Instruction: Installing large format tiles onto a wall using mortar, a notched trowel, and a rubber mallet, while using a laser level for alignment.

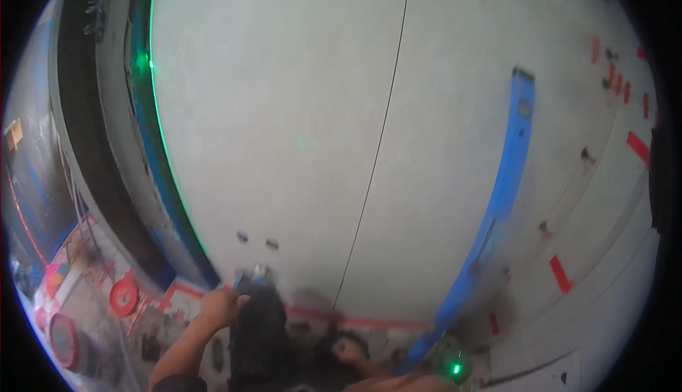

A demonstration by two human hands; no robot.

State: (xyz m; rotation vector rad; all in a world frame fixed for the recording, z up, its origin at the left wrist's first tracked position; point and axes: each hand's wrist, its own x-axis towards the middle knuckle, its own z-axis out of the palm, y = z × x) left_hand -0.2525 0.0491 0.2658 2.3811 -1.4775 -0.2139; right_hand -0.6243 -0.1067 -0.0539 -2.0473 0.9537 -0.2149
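My left hand (222, 309) is beside my dark-clothed knee (257, 321), low on the left of centre. Its fingertips run behind or against the knee and are blurred. My right hand (348, 351) is down near the floor. Its fingers are bent at a dark, rounded thing whose kind I cannot make out. In front of me stands a large pale wall panel (277, 108) with a thin dark vertical seam. Beyond my knee, a small bluish-grey object (260, 271) shows at the panel's foot, partly hidden. A long blue spirit level (508, 165) leans upright on the right.
A green laser line (165, 147) runs down the panel's left edge, along a dark frame (85, 122). A green light (456, 368) glows near the floor. Red tape strips (560, 274) mark the right wall. A red tape roll (124, 296) and a bucket (64, 339) stand at left.
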